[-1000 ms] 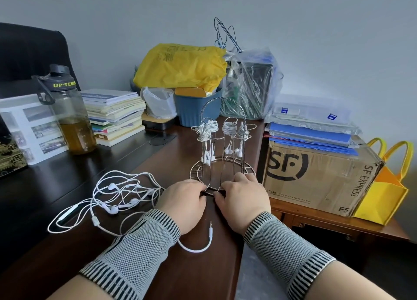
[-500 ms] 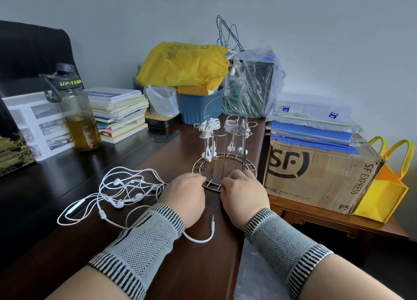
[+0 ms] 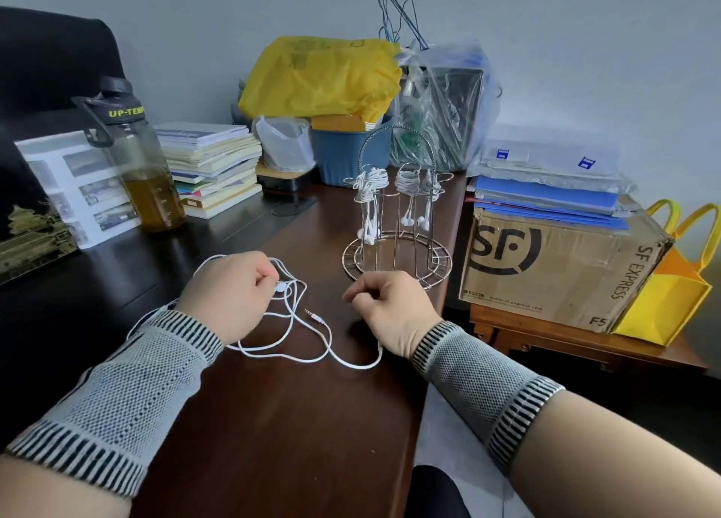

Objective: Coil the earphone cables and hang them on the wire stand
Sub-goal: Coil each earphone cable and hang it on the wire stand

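— Where the dark brown desk (image 3: 281,420) ends, what is there?
— A cardboard box (image 3: 554,268) on a low wooden table (image 3: 577,346), by a grey wall (image 3: 565,49).
— And the hands?
— The left hand (image 3: 226,291) pinches the loose white earphone cable (image 3: 312,346) lying on the desk. The right hand (image 3: 390,307) is curled; I cannot tell if it holds cable.
— The wire stand (image 3: 398,236)?
— Just behind the right hand, with coiled earphones (image 3: 370,184) hanging on it.
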Available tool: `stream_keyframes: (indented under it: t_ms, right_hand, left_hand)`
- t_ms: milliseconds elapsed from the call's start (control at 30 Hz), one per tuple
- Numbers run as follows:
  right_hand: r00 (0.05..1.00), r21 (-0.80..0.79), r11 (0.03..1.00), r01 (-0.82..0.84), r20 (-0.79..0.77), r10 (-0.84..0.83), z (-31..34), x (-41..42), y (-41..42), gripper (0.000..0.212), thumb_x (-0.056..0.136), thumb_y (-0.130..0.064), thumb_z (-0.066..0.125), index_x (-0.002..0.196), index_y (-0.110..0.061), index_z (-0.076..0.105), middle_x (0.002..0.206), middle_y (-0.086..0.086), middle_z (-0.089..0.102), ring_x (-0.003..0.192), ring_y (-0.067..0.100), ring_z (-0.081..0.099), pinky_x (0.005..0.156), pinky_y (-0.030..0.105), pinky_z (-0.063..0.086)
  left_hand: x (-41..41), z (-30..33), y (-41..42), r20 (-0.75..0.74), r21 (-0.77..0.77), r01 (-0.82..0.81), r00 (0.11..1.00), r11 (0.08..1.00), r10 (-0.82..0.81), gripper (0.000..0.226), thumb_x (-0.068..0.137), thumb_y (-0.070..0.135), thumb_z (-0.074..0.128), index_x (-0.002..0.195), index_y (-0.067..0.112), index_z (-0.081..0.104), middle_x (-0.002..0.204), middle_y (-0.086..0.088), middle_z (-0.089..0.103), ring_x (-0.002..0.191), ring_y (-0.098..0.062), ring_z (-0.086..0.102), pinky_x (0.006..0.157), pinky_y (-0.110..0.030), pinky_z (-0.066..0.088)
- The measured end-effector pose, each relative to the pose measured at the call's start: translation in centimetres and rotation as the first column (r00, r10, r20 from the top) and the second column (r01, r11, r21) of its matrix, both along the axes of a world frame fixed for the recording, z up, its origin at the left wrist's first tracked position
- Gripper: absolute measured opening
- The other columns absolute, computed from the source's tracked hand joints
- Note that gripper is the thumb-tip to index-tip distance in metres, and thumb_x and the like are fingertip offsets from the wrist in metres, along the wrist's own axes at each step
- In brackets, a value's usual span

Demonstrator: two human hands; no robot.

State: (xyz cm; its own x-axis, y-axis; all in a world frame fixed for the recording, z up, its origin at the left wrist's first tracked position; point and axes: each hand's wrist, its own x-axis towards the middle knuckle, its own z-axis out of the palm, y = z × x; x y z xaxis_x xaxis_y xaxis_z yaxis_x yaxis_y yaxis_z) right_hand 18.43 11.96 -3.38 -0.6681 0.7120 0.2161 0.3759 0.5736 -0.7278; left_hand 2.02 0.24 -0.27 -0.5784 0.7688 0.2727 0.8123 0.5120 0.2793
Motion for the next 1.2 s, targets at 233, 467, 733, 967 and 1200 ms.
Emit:
stream_keyframes:
  t_ms: [233,467,733,967,1200]
  right_hand:
    - [0.985,0.020,0.998,0.052,0.165,-0.055,1.1,-1.5,-0.1,0.018,0.085,-0.020,0.056,0.088,-0.025,0.073,0.091,0.000,0.071,0.090,0.020,0.064,0.085,0.028,0.050]
    - [0.966,0.272,0.950,-0.153,0.243,0.086,4.4,-6.0,-2.0,0.027,0.089,-0.012,0.052,0.105,-0.019,0.073,0.107,0.004,0.070,0.100,0.023,0.064,0.090,0.032,0.050]
    - [0.881,0.232,0.938,-0.259,0.455,0.131,2.2,-7.4,-2.2,0.034,0.094,-0.026,0.048,0.125,-0.025,0.060,0.126,0.007,0.059,0.116,0.026,0.054,0.098,0.029,0.041]
    - [0.933,0.302,0.933,-0.195,0.352,0.081,2.2,-6.4,-1.4,0.028,0.094,-0.024,0.048,0.113,-0.024,0.069,0.104,0.003,0.062,0.102,0.024,0.061,0.087,0.025,0.043]
    - [0.818,0.362,0.846,-0.391,0.558,0.140,2.0,-8.8,-2.2,0.031,0.095,-0.039,0.049,0.119,-0.025,0.063,0.119,0.005,0.057,0.118,0.025,0.048,0.104,0.034,0.037]
  left_hand:
    - [-4.5,1.0,-2.1,0.146,0.146,-0.196,0.974,0.970,0.175,0.014,0.091,0.018,0.063,0.101,0.020,0.072,0.092,0.004,0.069,0.086,-0.014,0.059,0.085,-0.030,0.046]
    - [-4.6,-0.9,-2.1,0.223,-0.053,-0.025,0.974,0.998,0.036,0.014,0.082,0.037,0.074,0.093,0.030,0.075,0.080,0.016,0.068,0.082,-0.008,0.065,0.080,-0.026,0.053]
    - [-3.2,-1.9,-0.5,0.161,-0.118,0.124,0.981,0.985,-0.104,0.013,0.088,0.030,0.069,0.100,0.029,0.074,0.083,0.015,0.068,0.081,-0.004,0.063,0.079,-0.017,0.049]
    - [-4.1,0.1,-1.9,0.205,-0.203,0.150,0.973,0.968,-0.108,0.024,0.079,0.033,0.078,0.100,0.036,0.066,0.090,0.020,0.063,0.087,0.000,0.060,0.073,-0.016,0.043]
    - [-4.3,-0.6,-1.7,0.245,-0.187,0.137,0.965,0.973,-0.089,0.016,0.080,0.020,0.074,0.087,0.033,0.070,0.078,0.017,0.068,0.076,0.003,0.064,0.073,-0.016,0.049]
